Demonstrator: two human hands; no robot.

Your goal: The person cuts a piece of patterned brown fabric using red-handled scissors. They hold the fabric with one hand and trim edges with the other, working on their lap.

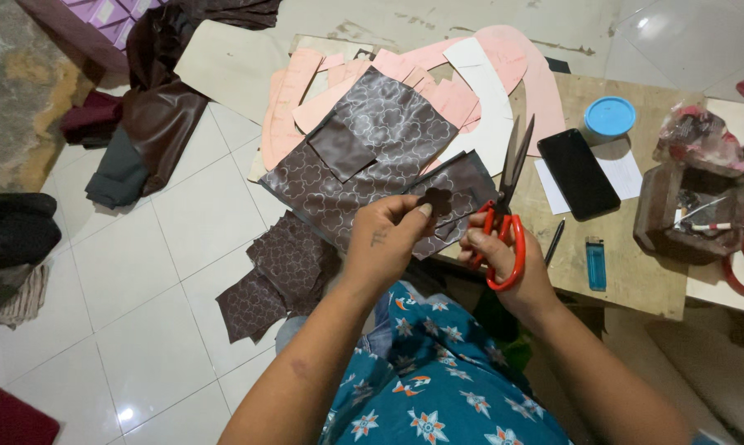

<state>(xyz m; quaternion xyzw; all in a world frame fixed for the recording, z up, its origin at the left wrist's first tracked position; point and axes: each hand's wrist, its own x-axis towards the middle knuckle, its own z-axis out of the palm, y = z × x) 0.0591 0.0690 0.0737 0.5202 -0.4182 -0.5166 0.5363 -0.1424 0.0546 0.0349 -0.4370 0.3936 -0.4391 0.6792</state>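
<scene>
The left hand [388,239] pinches a small dark flower piece [438,200]. At three o'clock, the right hand [504,255] grips open red scissors [504,214]. The blades could nick fingers.

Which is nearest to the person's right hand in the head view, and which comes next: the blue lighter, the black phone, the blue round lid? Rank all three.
From the right hand:
1. Blue lighter, just to its right on the board.
2. Black phone, up and right.
3. Blue round lid, farthest, beyond the phone.

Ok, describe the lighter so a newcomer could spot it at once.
Start at the low wooden board to the person's right. Near its front edge, right of the black pen, lies the lighter: small, upright rectangle, the only translucent blue thing there.
</scene>
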